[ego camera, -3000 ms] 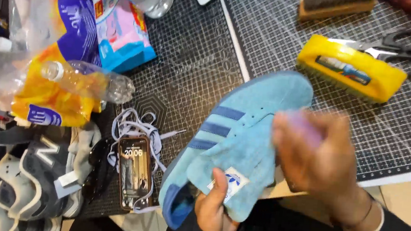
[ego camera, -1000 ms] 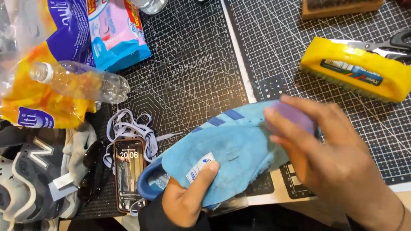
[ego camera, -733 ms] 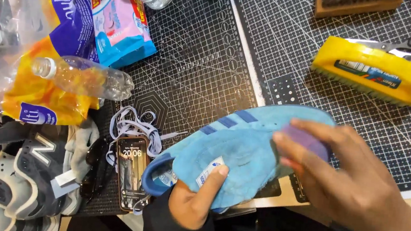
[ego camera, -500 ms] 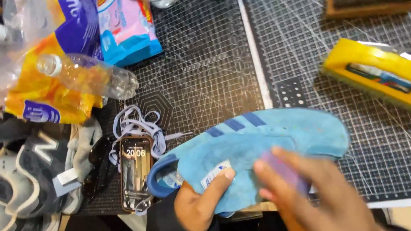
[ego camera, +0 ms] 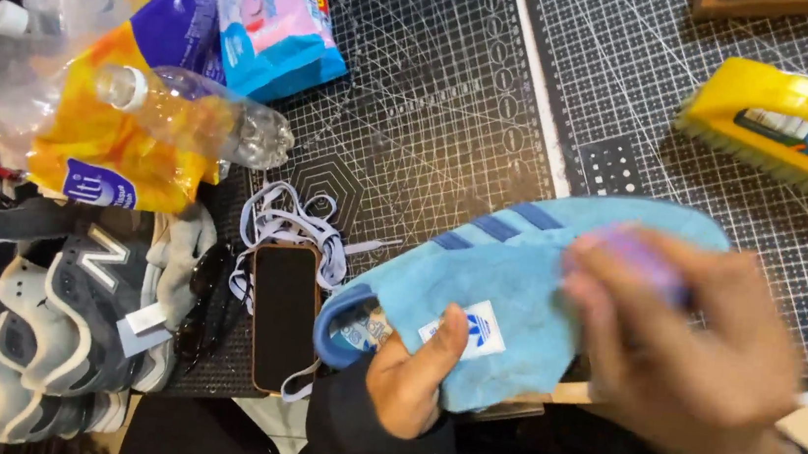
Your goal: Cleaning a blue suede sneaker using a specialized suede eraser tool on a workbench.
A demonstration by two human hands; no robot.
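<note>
Left hand [ego camera: 409, 381] grip closed on the light blue suede sneaker [ego camera: 506, 296]: thumb across the white tongue label, fingers hidden under the shoe. Sneaker is held over the desk's near edge, toe pointing right, dark blue stripes facing up. Right hand [ego camera: 697, 364], motion-blurred, fingers curled around a small purple block [ego camera: 643, 260] pressed against the suede near the toe. Left of the shoe, a phone [ego camera: 283, 316] lies face up on the black cutting mat [ego camera: 415, 110], with white laces [ego camera: 290, 226] looped just beyond it. Grey sneakers [ego camera: 59, 322] at the desk's left edge. Yellow scrub brush [ego camera: 788, 131] at far right. Empty plastic bottle [ego camera: 197, 123] rests on an orange packet at far left.
</note>
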